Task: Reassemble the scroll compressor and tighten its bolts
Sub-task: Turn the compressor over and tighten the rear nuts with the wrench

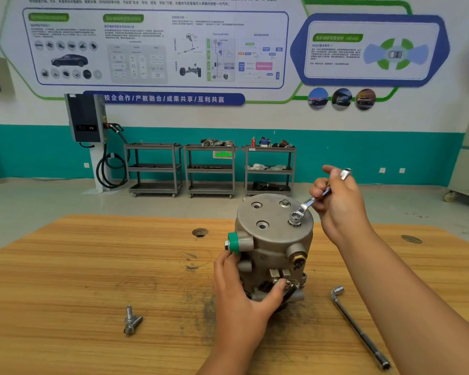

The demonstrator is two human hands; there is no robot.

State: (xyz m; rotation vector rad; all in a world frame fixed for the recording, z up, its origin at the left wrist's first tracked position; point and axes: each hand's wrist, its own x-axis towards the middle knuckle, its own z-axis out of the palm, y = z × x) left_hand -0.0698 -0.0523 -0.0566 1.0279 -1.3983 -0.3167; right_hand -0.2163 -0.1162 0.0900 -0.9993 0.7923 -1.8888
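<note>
Standing upright on a wooden desk (92, 266), a metal compressor (274, 247) is steadied low down by the left hand (244, 290), its fingers (226, 262) curled round the body. A wrench (310, 203) is pinched by the right hand (341, 209), its ring end set on a top bolt (295, 222). The compressor is judged heavy, rigid and knobbly, best gripped around its lower body.
</note>
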